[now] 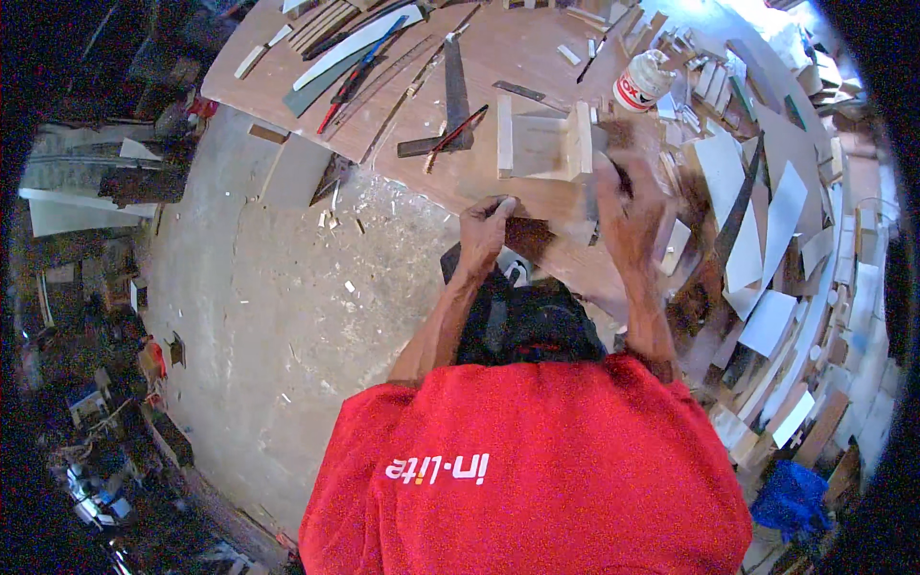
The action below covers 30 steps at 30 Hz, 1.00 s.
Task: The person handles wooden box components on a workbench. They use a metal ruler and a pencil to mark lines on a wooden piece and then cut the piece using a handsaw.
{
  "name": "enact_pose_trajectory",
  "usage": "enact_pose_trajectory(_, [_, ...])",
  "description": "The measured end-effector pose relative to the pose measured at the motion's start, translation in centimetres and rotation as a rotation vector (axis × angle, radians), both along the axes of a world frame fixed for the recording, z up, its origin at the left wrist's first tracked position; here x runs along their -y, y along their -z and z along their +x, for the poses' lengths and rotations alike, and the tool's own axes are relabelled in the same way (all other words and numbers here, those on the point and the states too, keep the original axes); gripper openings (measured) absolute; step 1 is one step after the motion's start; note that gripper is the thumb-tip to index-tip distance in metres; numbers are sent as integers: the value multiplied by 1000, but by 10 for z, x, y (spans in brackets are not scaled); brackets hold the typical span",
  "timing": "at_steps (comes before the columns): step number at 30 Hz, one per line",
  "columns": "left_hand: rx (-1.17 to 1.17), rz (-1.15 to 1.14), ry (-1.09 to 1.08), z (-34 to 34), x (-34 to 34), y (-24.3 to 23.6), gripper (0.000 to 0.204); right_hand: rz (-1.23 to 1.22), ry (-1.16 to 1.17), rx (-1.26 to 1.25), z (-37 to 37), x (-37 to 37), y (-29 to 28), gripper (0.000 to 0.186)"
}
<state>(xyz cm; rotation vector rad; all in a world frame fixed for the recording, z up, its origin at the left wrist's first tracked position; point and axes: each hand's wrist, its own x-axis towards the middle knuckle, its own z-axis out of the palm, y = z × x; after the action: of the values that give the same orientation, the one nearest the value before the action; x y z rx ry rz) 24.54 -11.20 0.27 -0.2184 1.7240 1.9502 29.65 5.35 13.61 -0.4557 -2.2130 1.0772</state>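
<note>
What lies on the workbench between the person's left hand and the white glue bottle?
In the head view, a small open box of pale wood stands between the left hand and the glue bottle, on the workbench.

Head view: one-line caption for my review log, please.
Both hands, left hand and right hand, hold a dark wood strip at a cluttered workbench.

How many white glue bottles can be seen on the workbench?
1. The white glue bottle lies on its side near the far right of the wooden workbench, beyond the light wooden frame, among offcuts. More may be hidden under the scrap pieces at the right.
</note>
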Motion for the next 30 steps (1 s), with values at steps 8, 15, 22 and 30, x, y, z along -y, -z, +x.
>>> enact_pose_trajectory(8, [-38, 51, 29, -2, 4, 13, 21, 312, -590, 221, -176, 27, 18, 20])
enact_pose_trajectory(15, [7, 51, 23, 2, 3, 0, 19, 925, -847, 734, -227, 54, 59, 12])
enact_pose_trajectory(22, [71, 44, 34, 1, -2, 5, 19, 1107, -904, 709, -238, 47, 97, 8])
enact_pose_trajectory(30, [19, 28, 44, -1, 4, -2, 18, 1037, -959, 336, -240, 43, 99, 9])
